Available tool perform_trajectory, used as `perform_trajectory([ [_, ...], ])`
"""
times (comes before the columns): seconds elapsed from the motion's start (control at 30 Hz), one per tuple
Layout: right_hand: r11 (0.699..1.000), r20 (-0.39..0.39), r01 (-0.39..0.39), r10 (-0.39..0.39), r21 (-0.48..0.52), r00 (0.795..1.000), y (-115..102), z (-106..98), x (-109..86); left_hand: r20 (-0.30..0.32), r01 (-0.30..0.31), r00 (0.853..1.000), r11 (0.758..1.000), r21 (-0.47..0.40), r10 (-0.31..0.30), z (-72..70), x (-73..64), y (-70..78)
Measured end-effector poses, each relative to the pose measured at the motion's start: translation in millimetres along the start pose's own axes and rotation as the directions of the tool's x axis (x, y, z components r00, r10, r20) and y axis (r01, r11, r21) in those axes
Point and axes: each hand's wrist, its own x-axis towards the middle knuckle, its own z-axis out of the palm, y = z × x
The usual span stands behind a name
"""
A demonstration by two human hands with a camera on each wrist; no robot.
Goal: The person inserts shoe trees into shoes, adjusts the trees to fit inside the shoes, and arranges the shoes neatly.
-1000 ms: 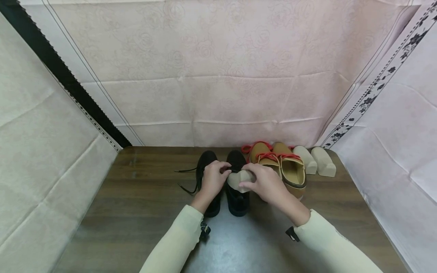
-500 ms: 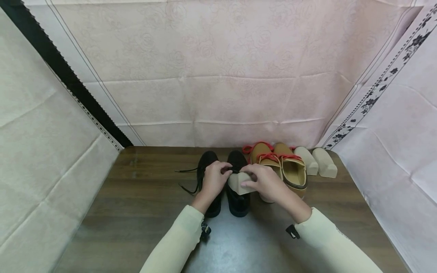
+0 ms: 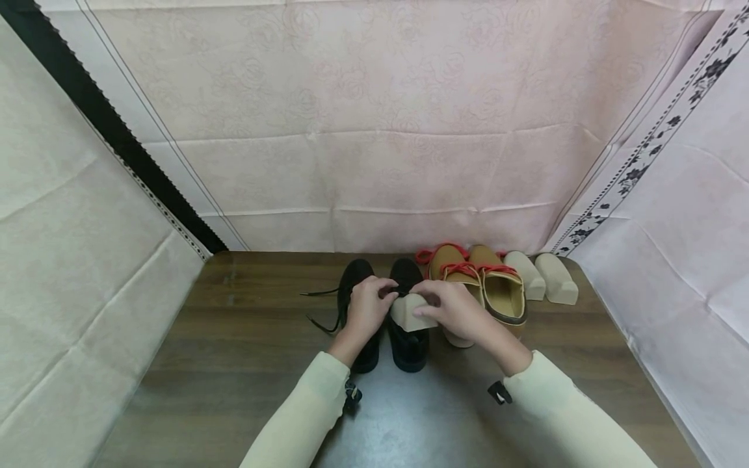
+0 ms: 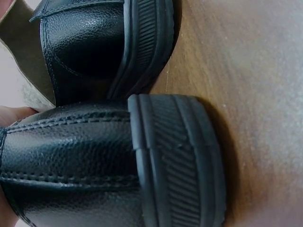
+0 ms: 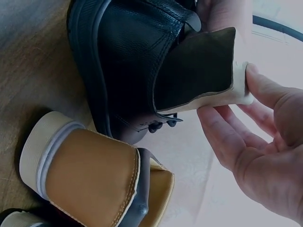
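My right hand (image 3: 456,309) pinches a pale beige shoe insert (image 3: 409,313) between thumb and fingertips. The insert stands tilted at the opening of the right black lace-up shoe (image 3: 409,351); in the right wrist view its shaded end (image 5: 203,66) juts out past the collar. My left hand (image 3: 367,305) reaches across the left black shoe (image 3: 353,276), its thumb and forefinger pinching the right shoe at its tongue. Both black heels, the nearer one (image 4: 71,151) below, fill much of the left wrist view. The insert's lower part is hidden by the shoe.
Just right of the black shoes stands a pair of tan shoes (image 3: 503,296) with red laces. Two more beige inserts (image 3: 554,279) lie beyond them. Loose black laces (image 3: 320,325) trail left over the brown wooden surface (image 3: 251,364). Pale cloth walls (image 3: 374,175) border the back and sides.
The right hand and the insert shift slightly right, then back a little, with the insert's tilt changing. The left hand and the shoes stay in place.
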Motion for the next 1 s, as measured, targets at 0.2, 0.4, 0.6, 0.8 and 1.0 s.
perform_trajectory([
  [0.2,1.000,-0.007,-0.019,0.019,0.007,1.000,0.5,2.6,3.0,0.005,0.011,1.000,1.000,0.001,-0.011,-1.4,0.6,0.9],
  [0.4,1.000,-0.016,-0.010,0.010,0.002,1.000,2.7,8.2,6.3,0.000,0.001,1.000,1.000,0.002,-0.001,-1.4,1.2,0.5],
  [0.6,1.000,-0.019,-0.021,0.021,0.022,1.000,3.8,12.5,7.8,-0.002,-0.001,1.000,1.000,-0.007,0.001,-1.1,1.7,0.4],
  [0.8,0.999,-0.012,-0.045,0.046,0.027,0.999,4.2,16.5,8.0,0.004,-0.003,1.000,1.000,-0.003,0.003,-1.4,0.7,0.7],
  [1.0,0.998,-0.031,-0.056,0.056,-0.008,0.998,2.6,20.6,8.0,0.005,0.006,1.000,1.000,-0.004,-0.006,-0.9,0.5,0.9],
])
